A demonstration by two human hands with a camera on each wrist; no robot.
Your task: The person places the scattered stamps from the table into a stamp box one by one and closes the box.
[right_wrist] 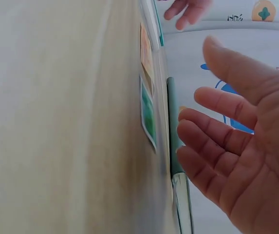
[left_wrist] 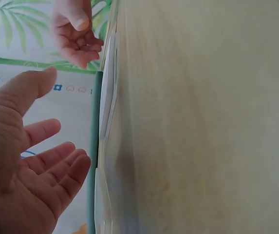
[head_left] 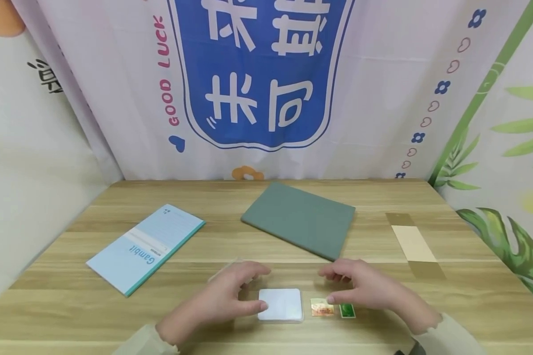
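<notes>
White square case (head_left: 280,304): flat on counter (head_left: 195,323), near the person, between the two hands. Small orange card (head_left: 323,307) just right of it, small green card (head_left: 348,310) next along; both lie flat.

Left hand (head_left: 222,294): nothing gripped. Fingers loosely bent, spread from the thumb, palm turned inward. Head view puts the thumb tip over the case's left edge, but the left wrist view shows a gap, so no contact. Forearm enters from lower left, pale sleeve at the wrist.

Right hand (head_left: 365,286): also holding nothing. Fingers relaxed, slightly curled, palm inward, thumb pointing left. Thumb overlaps the orange card's corner in head view; right wrist view has it clear of the surface. Forearm comes from lower right, same pale sleeve.

Roughly mirrored pose, hands apart, both above the counter.

Clear flat piece partly hidden behind left hand. Further out: grey-green folder (head_left: 298,219) beyond the hands, light-blue Gambit notebook (head_left: 145,250) far left, beige-and-brown strip (head_left: 414,244) right. Printed curtain (head_left: 373,98) behind.
</notes>
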